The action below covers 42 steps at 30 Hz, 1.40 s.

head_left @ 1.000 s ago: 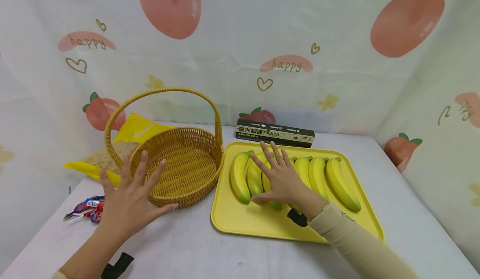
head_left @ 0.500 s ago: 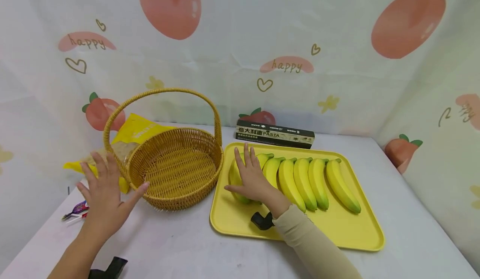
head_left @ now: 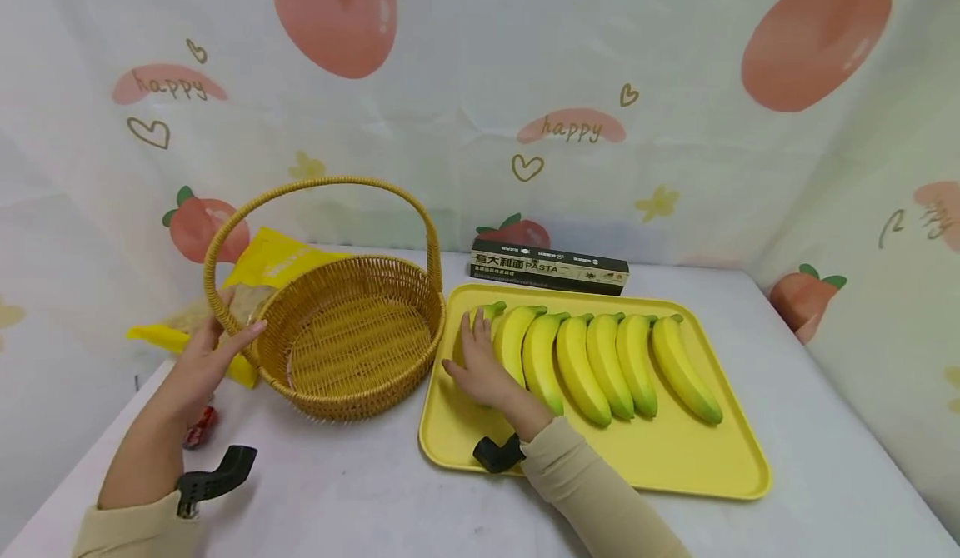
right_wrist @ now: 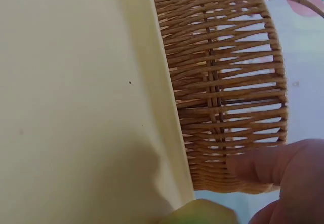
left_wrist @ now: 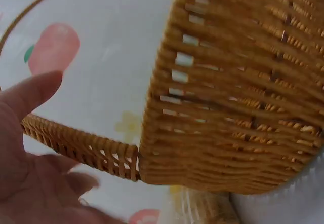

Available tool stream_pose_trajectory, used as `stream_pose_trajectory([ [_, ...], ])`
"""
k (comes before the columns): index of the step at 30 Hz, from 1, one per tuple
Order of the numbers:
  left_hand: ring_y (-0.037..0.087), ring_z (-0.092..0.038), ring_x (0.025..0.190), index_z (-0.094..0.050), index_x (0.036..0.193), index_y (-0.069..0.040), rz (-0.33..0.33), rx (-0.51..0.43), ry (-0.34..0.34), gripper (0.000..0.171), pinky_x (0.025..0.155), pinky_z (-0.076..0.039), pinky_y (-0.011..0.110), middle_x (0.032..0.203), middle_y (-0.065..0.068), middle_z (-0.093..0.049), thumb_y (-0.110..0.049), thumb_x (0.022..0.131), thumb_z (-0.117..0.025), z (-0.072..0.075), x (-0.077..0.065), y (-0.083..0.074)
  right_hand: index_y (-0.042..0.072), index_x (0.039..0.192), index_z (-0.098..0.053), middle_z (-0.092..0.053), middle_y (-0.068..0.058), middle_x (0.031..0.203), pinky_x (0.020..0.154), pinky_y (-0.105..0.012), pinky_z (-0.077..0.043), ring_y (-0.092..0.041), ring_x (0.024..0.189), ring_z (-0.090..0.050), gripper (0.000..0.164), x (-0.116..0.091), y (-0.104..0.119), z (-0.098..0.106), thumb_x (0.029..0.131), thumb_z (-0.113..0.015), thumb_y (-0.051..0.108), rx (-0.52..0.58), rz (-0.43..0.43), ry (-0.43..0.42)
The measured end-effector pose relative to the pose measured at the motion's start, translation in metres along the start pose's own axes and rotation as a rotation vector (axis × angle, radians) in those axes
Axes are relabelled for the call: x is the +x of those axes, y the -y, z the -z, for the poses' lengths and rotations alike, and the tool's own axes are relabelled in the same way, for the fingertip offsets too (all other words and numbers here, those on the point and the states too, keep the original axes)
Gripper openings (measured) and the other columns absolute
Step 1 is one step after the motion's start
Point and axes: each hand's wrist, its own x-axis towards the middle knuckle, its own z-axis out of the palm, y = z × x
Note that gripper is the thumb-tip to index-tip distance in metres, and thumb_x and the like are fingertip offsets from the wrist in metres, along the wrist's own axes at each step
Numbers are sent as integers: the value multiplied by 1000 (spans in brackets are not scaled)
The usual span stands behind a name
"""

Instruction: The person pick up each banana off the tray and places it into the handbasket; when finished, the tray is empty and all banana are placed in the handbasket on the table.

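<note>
Banana (head_left: 489,311) lay under right grip (head_left: 480,373), fingers extended; basket handle (head_left: 337,180) passed through left grip (head_left: 197,366), thumb and fingers apart.

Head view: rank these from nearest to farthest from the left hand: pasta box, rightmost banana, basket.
From the left hand:
1. Basket: right beside it, on its right.
2. Pasta box: farther right, behind the yellow tray.
3. Rightmost banana: farthest right, lying on the tray.

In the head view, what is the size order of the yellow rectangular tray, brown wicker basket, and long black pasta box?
1. Yellow rectangular tray
2. Brown wicker basket, handle included
3. Long black pasta box
</note>
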Motion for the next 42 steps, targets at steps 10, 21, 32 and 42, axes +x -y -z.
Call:
stream_pose_trajectory([
  [10,22,-41,118,-31,145,-6,-105,292,143,63,77,-42,9,144,24,-34,-30,92,-58,14,14,19,-7,146,2,22,-26,150,117,-48,-14,-37,143,4,71,2,-9,-4,95,-44,11,77,-10,3],
  [21,-14,-38,98,-45,130,4,-198,378,81,59,74,-39,3,137,26,-42,-25,84,-69,8,14,20,-2,148,-1,17,-29,151,115,-49,-21,-40,141,-10,81,3,-15,-6,92,-56,17,67,-32,-4],
  [32,36,-45,116,-44,129,5,-147,404,94,60,74,-40,3,135,27,-43,-30,86,-67,8,14,16,-1,148,0,17,-27,151,114,-49,-23,-40,141,-11,81,4,-16,-5,92,-56,17,49,-22,-1],
  [42,-21,-37,101,-45,129,0,-185,398,239,53,80,-43,8,134,22,-44,-24,87,-66,20,2,17,-3,147,0,16,-28,151,115,-49,-21,-40,141,-10,78,3,-14,-2,92,-54,13,71,-15,5],
])
